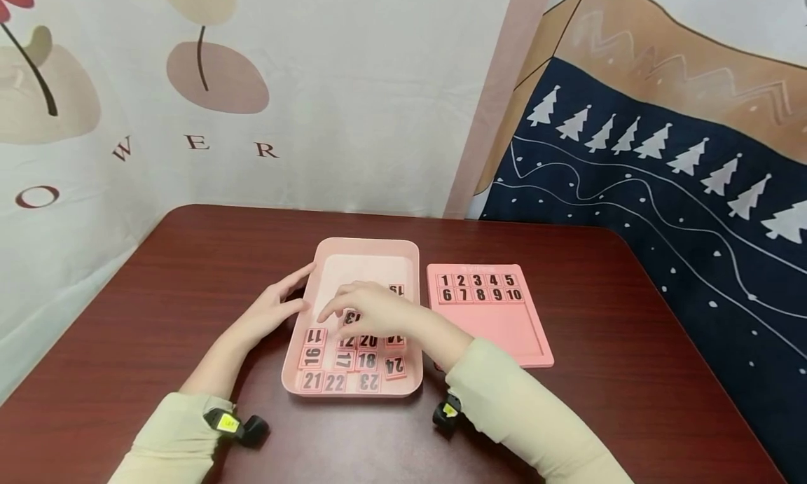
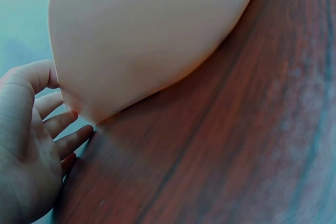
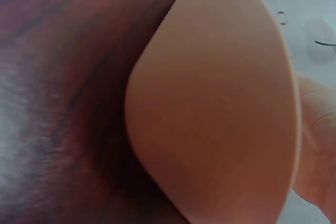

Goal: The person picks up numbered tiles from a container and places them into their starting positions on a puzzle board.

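right hand (image 1: 373, 309) hovering over shallow pink plastic tray (image 1: 347, 267), thumb and fingers standing apart, clasping nothing visible, hiding some pink square number tiles (image 1: 366, 360) inside; tray wall blocking fingertips in right wrist view. left hand (image 1: 275, 303) touching tray's left rim, fingers lying loose. forearm (image 1: 441, 337) overlapping pink rectangular number board (image 1: 498, 326). glossy red-brown wooden table (image 1: 630, 372) running out of frame; printed cloths (image 1: 378, 106) hanging behind.

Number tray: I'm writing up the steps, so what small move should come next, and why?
Probably the right hand should pick up tile 11: the board shows 1 to 10 in order with bare space below, while 11 lies in the tray, over which that hand hovers.
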